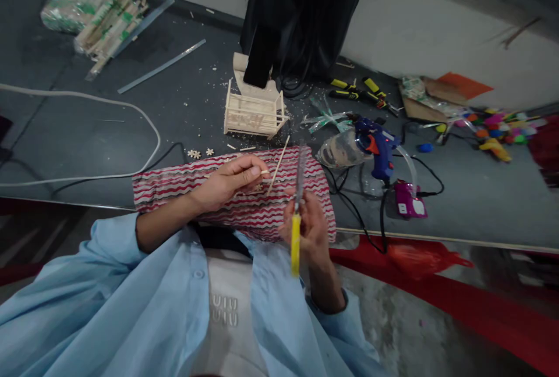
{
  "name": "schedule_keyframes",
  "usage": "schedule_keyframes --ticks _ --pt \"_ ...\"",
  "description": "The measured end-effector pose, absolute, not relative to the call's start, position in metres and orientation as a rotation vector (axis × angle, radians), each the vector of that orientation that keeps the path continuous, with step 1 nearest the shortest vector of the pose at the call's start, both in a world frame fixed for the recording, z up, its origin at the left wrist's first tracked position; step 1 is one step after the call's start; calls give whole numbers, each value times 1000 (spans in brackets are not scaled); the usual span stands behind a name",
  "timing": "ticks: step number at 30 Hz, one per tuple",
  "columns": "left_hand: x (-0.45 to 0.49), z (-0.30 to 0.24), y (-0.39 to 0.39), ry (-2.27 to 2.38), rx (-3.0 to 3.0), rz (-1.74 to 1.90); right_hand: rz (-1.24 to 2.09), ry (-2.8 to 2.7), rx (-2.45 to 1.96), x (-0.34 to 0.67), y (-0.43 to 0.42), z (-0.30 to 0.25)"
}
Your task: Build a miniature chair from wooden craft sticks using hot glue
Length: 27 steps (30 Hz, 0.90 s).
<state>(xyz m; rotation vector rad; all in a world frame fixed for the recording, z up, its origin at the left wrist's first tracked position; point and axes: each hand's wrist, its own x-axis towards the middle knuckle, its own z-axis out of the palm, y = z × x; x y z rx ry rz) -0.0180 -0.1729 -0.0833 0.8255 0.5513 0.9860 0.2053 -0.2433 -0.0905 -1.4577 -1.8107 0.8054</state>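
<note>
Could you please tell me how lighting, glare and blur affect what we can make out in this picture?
In the head view, the yellow-handled tool and right hand look smeared, probably by motion; in the head view, the left hand is clearer; also in the head view, the light is rather dim, with pale glints on the clear plastic packaging.

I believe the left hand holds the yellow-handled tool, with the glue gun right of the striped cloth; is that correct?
Not quite: in the head view, the right hand holds the yellow-handled tool; the glue gun is right of the striped cloth.
</note>
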Motion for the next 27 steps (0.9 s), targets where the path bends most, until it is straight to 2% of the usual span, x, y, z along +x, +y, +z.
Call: schedule_keyframes --ticks 3,15,27 --pt "-14 -88 -175 547 893 984 878 -1863 -1398 190 -249 -84" --pt "-14 -91 -177 601 1036 1078 627 -1979 -1353 181 -243 -81" --pt "-19 -91 -176 688 1148 1083 726 -1955 -1443 181 -244 -86"
